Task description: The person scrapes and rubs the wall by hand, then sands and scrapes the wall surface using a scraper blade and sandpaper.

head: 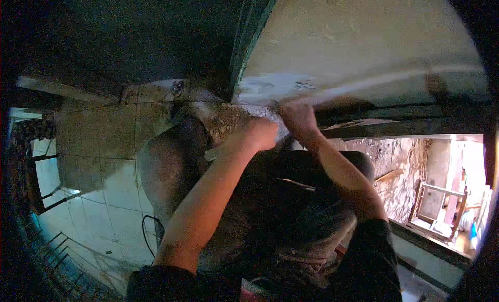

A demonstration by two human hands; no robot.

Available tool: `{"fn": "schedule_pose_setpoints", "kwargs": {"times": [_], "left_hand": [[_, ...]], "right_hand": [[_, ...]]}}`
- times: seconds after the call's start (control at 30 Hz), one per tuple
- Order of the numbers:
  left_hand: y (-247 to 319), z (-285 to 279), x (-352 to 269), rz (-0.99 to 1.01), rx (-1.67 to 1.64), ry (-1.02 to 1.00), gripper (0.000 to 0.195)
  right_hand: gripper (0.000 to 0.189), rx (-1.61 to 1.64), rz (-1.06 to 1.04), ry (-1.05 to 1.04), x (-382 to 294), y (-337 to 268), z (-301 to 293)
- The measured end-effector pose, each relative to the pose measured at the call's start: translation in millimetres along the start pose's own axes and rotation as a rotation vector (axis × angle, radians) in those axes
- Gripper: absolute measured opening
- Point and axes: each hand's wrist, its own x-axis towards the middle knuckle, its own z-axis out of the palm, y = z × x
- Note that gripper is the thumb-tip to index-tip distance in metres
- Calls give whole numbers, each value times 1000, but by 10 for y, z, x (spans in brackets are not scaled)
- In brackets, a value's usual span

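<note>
My left hand (262,133) is curled into a fist in front of a rough, pale patch (266,111) at the foot of a panel. My right hand (298,114) is beside it on the right, bent at the wrist, close to the lower edge of the large pale panel (343,40). Both hands are blurred, and whether either holds something does not show. A dark green edge strip (249,44) runs up the panel's left side. My knees and dark clothing are below my arms.
Tiled floor (121,185) spreads at the left, with a black cable loop (144,232) near my left forearm. At the right, an opening shows a peeling wall (401,165) and a wooden frame (440,189). A dark beam (409,128) runs above this opening.
</note>
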Motion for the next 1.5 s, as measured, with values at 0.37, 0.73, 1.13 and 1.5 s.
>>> {"fn": "schedule_pose_setpoints", "kwargs": {"times": [0.37, 0.73, 1.13, 1.5], "left_hand": [[0, -116, -35, 24, 89, -117, 40], [41, -61, 41, 39, 200, -266, 43], [119, 108, 137, 2, 246, -306, 52], [42, 89, 116, 60, 193, -268, 49]], "right_hand": [[16, 325, 388, -227, -699, 469, -245], [32, 223, -339, -326, -612, 260, 326], [16, 907, -4, -46, -544, 232, 841], [22, 440, 606, 115, -785, 731, 706]]}}
